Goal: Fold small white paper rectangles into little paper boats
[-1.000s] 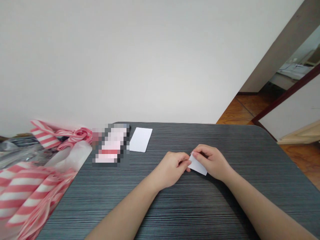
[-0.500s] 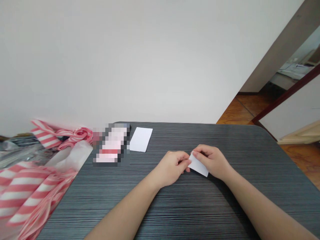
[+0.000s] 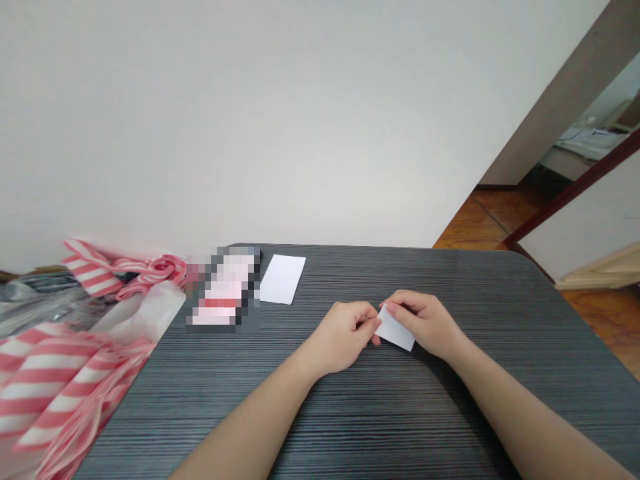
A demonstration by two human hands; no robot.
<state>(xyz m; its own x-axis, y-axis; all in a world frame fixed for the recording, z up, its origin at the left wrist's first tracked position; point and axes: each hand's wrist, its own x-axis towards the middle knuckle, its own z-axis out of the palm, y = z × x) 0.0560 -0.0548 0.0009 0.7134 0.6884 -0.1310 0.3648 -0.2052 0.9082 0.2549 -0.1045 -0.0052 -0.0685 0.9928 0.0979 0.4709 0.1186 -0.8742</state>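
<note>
A small white piece of paper (image 3: pixel 395 329) is held between my two hands, a little above the dark table. My left hand (image 3: pixel 345 337) pinches its left corner between thumb and fingers. On the upper right side, my right hand (image 3: pixel 423 323) grips the same paper with the thumb on top; its other fingers are partly hidden behind. The paper tilts down toward me, and its lower right corner sticks out free. Farther left, a white stack of paper or a card (image 3: pixel 283 279) lies flat on the table.
The dark wood-grain table (image 3: pixel 350 420) has rounded far corners and meets a white wall (image 3: pixel 320 120). A pixelated item (image 3: pixel 225 290) lies at its far left. Red-and-white striped cloth (image 3: pixel 55 367) and clear plastic (image 3: pixel 145 313) are heaped beyond the left edge.
The paper has shifted very slightly to the left in my fingers. Both hands are in almost the same place as before.
</note>
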